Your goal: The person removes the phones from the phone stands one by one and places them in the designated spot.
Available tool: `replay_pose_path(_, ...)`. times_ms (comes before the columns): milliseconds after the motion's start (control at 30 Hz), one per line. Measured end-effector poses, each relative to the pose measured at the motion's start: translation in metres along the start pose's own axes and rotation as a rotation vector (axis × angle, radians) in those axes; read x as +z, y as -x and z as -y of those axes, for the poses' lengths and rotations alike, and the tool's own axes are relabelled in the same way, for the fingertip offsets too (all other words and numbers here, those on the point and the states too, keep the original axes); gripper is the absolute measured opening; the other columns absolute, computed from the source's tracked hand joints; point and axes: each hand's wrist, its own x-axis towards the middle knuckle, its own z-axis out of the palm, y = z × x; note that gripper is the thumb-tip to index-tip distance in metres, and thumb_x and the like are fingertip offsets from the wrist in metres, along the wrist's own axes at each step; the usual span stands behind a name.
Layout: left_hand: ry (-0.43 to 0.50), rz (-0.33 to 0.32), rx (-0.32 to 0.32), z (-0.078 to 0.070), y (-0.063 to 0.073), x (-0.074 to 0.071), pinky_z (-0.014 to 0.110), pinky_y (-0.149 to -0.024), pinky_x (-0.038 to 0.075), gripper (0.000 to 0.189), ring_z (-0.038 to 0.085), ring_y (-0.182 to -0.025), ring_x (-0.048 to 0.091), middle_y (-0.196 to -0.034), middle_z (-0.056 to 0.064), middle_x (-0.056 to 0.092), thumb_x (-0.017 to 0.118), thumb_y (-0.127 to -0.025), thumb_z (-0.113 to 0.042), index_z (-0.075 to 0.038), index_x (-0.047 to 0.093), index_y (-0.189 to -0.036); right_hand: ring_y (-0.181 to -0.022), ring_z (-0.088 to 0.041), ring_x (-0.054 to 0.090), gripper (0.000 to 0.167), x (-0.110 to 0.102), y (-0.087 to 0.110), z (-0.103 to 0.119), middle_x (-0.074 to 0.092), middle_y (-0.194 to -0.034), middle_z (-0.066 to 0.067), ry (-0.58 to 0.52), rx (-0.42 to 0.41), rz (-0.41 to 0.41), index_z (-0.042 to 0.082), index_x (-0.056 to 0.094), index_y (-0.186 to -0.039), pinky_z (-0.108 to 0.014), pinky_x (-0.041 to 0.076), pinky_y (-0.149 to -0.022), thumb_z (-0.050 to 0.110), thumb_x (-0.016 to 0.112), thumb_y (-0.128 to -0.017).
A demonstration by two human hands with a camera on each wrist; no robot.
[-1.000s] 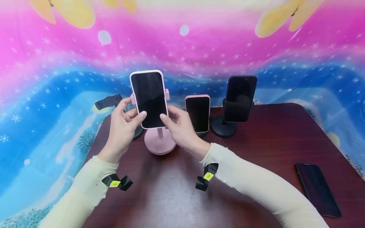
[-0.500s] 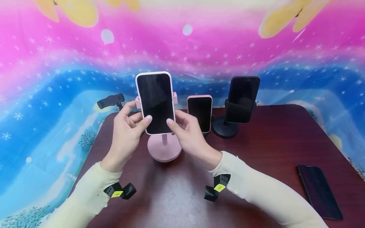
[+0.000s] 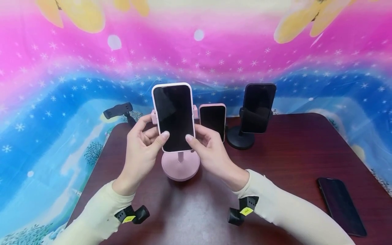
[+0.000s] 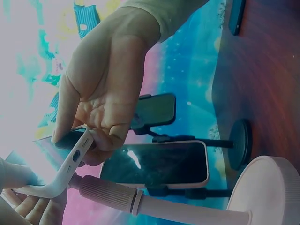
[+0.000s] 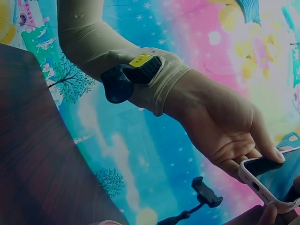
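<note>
A phone in a pale pink-white case [image 3: 174, 119] sits upright in a pink phone stand [image 3: 180, 166], whose clamp arms show at both sides. My left hand [image 3: 139, 156] grips the phone's lower left corner, thumb on the dark screen and fingers behind. At the lower right corner my right hand [image 3: 215, 158] holds it the same way. In the left wrist view, the stand's ribbed joint and pole [image 4: 108, 193] run from behind the phone to the round base [image 4: 267, 187]. The right wrist view shows the left hand [image 5: 225, 126] pinching the phone's edge.
Behind the right hand stands a pink-cased phone [image 3: 213, 119]. Farther right, a black stand [image 3: 241, 137] carries a black phone [image 3: 259, 107]. At the back left is a black stand's holder [image 3: 118, 110]. Another phone [image 3: 341, 206] lies flat at the table's [image 3: 294, 149] right.
Both hands and the pink stand with its phone have shifted right and nearer to me. The grip on the phone looks the same; the other phones and stands stay put.
</note>
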Motion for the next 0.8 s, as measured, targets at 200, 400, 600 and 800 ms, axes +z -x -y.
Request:
replay_pose_path(200, 0.027, 0.024, 0.005, 0.0, 0.005, 0.009, 0.033, -0.089, 0.061, 0.047, 0.016, -0.103, 0.075, -0.126, 0.03, 0.067, 0.063, -0.091, 0.013, 0.001, 0.051, -0.135, -0.094, -0.013, 0.066, 0.033, -0.009, 0.01, 0.001, 0.07, -0.124, -0.02, -0.004, -0.006, 0.005, 0.001, 0.062, -0.134, -0.026, 0.056, -0.073, 0.007, 0.057, -0.102)
replay_pose_path(400, 0.043, 0.052, -0.006, 0.001, 0.009, 0.017, 0.035, -0.089, 0.061, 0.046, 0.017, -0.102, 0.076, -0.124, 0.032, 0.067, 0.063, -0.091, 0.013, 0.002, 0.05, -0.134, -0.089, -0.009, 0.065, 0.033, -0.017, 0.017, -0.002, 0.07, -0.121, -0.024, -0.043, -0.017, 0.004, -0.002, 0.062, -0.133, -0.024, 0.055, -0.07, 0.003, 0.055, -0.102)
replay_pose_path(600, 0.064, 0.071, -0.004, 0.004, 0.01, 0.027, 0.035, -0.088, 0.062, 0.047, 0.017, -0.101, 0.076, -0.124, 0.033, 0.066, 0.062, -0.091, 0.015, 0.003, 0.049, -0.135, -0.093, -0.008, 0.066, 0.033, -0.025, 0.025, -0.005, 0.067, -0.125, -0.025, -0.07, -0.033, -0.002, -0.004, 0.06, -0.134, -0.023, 0.055, -0.074, 0.003, 0.055, -0.102)
replay_pose_path(800, 0.081, 0.079, 0.014, 0.003, 0.011, 0.039, 0.037, -0.088, 0.062, 0.048, 0.018, -0.099, 0.076, -0.122, 0.032, 0.068, 0.064, -0.09, 0.014, 0.004, 0.05, -0.135, -0.101, -0.008, 0.069, 0.034, -0.036, 0.031, -0.004, 0.068, -0.127, -0.019, -0.089, -0.064, 0.002, -0.005, 0.059, -0.135, -0.022, 0.058, -0.085, 0.005, 0.056, -0.103)
